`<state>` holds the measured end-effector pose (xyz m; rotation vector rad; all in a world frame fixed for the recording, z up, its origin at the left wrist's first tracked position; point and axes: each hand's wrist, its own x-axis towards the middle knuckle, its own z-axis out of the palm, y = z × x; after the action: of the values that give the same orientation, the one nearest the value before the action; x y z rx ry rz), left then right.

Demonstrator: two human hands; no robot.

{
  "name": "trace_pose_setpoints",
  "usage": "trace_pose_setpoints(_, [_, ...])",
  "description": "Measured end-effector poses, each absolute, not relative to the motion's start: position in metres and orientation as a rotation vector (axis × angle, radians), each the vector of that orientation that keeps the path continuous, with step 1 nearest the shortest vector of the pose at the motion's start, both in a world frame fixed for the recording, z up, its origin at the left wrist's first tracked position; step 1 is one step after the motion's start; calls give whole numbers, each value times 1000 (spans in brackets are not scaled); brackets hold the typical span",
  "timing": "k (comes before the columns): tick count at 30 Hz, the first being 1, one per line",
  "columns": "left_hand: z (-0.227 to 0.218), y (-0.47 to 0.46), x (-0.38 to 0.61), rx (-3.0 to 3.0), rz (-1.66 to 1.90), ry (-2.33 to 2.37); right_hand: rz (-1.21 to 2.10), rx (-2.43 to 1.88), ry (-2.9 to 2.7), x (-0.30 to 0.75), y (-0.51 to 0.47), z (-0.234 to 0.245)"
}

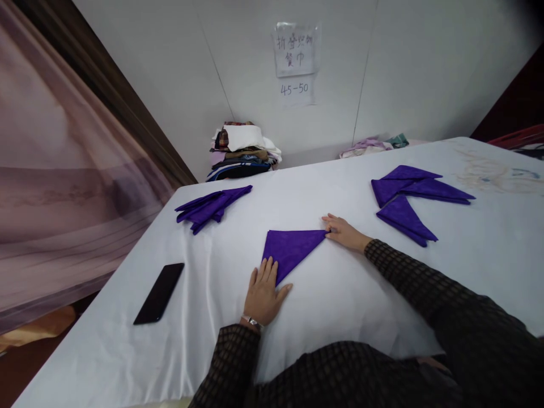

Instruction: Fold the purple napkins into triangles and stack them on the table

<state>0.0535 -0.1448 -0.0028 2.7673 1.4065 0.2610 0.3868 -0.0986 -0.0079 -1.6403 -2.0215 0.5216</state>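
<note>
A purple cloth napkin, folded into a triangle, lies on the white-covered table in front of me. My left hand rests flat on its near left corner, fingers stretched out. At the far right tip, my right hand pinches the napkin's pointed corner between thumb and finger. Several more folded purple napkins lie at the right, pointing different ways. Another loose bunch of purple napkins sits at the back left.
A black phone lies on the table at the left. Stacked clothes and a lower cloth heap stand behind the far edge. Handwritten paper signs hang on the wall. A pinkish curtain borders the left side.
</note>
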Motion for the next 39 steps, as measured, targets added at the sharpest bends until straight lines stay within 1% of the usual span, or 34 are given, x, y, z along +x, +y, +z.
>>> trace_pose_setpoints(10, [-3, -145, 53, 2768, 234, 1420, 648, -1715, -2033, 391, -81, -2])
trace_pose_setpoints(17, [-2, -147, 54, 2772, 241, 1457, 615, -1686, -2019, 392, -80, -6])
trace_pose_setpoints(31, [2, -150, 57, 2724, 186, 1493, 328, -1670, -1934, 391, -81, -26])
trace_pose_setpoints(36, [1, -151, 57, 2704, 179, 1489, 162, -1660, -1912, 380, -90, -18])
trace_pose_setpoints(39, [1, -151, 57, 2697, 174, 1493, 57, -1551, -1974, 351, -106, -5])
